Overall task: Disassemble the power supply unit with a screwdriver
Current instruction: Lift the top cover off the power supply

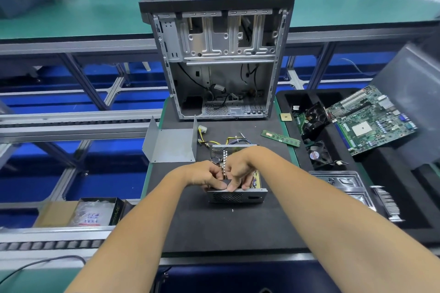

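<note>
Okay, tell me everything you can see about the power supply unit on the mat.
The power supply unit is a grey metal box with its cover off, sitting flat on the black mat. Perforated vent walls, inner components and yellow-black cables at the far end show. The left hand and right hand both grip parts inside its near end.

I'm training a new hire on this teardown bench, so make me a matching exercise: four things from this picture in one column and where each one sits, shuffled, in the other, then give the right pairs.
Things
1. power supply unit
2. bent metal cover
3. memory stick
4. motherboard

Places
A. leaning in the black tray on the right
B. flat on the mat, right of the yellow cables
C. under both hands, near the mat's middle
D. on the mat's left edge, beside the power supply unit

Pairs: 1-C, 2-D, 3-B, 4-A
</note>
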### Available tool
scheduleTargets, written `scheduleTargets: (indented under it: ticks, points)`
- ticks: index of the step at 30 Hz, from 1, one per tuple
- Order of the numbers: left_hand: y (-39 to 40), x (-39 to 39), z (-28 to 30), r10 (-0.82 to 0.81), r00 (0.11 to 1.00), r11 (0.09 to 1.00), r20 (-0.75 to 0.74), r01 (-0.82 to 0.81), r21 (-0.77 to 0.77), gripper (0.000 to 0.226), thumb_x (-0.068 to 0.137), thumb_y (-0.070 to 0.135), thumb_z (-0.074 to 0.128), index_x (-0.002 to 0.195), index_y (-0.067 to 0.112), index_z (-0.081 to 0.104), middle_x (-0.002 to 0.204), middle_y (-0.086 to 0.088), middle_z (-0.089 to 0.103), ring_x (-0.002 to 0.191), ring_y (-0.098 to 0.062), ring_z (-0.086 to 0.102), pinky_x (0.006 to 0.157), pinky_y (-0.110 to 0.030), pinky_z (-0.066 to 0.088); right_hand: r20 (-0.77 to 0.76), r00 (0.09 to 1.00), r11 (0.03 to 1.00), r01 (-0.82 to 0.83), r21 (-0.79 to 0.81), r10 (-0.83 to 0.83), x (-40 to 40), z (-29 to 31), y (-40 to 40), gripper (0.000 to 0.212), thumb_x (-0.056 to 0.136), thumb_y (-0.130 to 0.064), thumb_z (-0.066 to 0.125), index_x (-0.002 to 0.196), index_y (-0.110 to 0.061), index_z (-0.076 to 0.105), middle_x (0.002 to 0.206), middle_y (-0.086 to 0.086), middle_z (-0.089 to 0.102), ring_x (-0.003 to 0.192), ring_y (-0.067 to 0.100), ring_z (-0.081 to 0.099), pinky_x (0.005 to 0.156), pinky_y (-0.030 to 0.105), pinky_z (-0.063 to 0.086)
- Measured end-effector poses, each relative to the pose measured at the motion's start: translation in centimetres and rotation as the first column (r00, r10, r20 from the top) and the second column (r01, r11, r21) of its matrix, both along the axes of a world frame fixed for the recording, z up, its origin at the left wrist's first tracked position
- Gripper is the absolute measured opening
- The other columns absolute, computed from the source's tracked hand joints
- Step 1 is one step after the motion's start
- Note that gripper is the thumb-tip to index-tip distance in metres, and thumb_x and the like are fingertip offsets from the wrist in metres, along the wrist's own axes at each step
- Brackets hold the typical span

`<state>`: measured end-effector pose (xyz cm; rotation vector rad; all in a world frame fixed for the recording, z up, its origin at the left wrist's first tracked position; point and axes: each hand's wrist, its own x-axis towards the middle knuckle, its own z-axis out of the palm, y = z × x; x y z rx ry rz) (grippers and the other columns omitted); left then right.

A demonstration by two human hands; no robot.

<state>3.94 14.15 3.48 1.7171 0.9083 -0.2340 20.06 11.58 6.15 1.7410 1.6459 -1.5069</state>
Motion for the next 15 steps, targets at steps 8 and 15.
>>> scheduleTargets:
  ticks: [8, 15]
  points:
    - [-0.04, 0.11, -0.19, -0.035, 0.999, 0.999, -0.015, 0.035, -0.04, 0.027, 0.08, 0.014, 0.075, 0.071, 0.016, 0.049, 0.066, 0.0, 0.048, 0.06, -0.014, 0.044, 0.057, -0.024, 0.037, -0.029, 0.999, 0.999, 0.046, 0.004, -0.046, 0.41, -0.35, 0.2, 0.026, 0.083, -0.005, 0.074, 0.067, -0.012, 0.054, 0.069, 0.004, 0.06, 0.051, 0.014, 0.064, 0.051, 0.017, 0.053]
    - [0.35, 0.41, 0.43, -0.181, 0.969, 0.979, -0.17, 0.194, 0.067, 0.037, 0.068, 0.031, 0.083, 0.082, 0.016, 0.053, 0.076, 0.001, 0.054, 0.07, -0.016, 0.048, 0.066, -0.029, 0.037, -0.04, 0.998, 0.999, 0.043, 0.019, -0.042, 0.1, -0.01, 0.48, 0.022, 0.085, -0.008, 0.073, 0.072, -0.011, 0.055, 0.077, 0.004, 0.059, 0.053, 0.014, 0.062, 0.055, 0.021, 0.053]
